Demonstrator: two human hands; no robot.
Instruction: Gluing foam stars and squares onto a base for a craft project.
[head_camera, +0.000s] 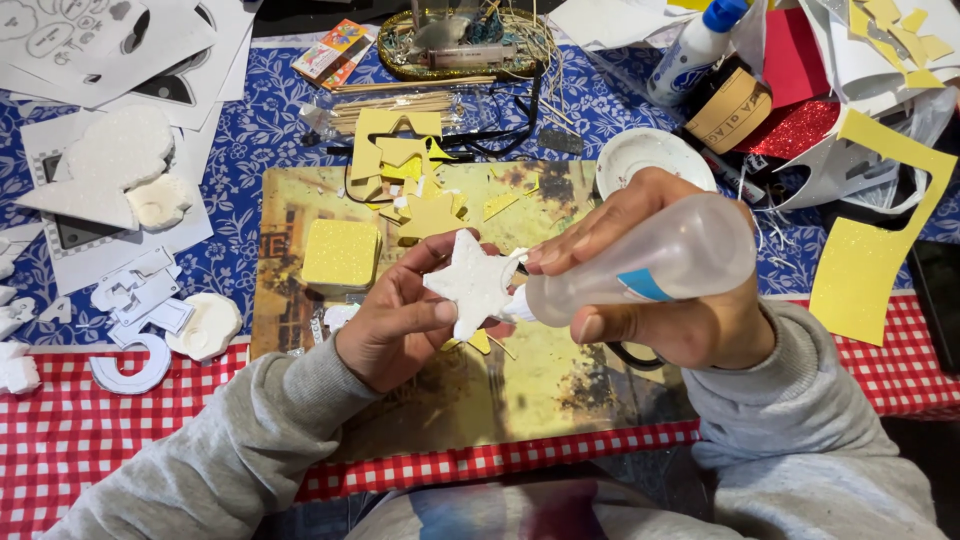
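The white foam star (473, 280) partly hides your left hand's (400, 322) fingers, and the glue bottle's (645, 263) nozzle tip is hard to make out against it. You pinch the star by thumb and fingers above the yellowish board (520, 390). Your right hand (650, 290) wraps the soft, translucent bottle, tilted sideways, nozzle touching the star's glittery, rough-edged face.

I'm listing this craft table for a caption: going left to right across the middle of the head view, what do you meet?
White foam ring piece → round white foam disc → yellow glitter foam square → left hand → white star → glue bottle in the right hand → yellow glitter foam sheet.
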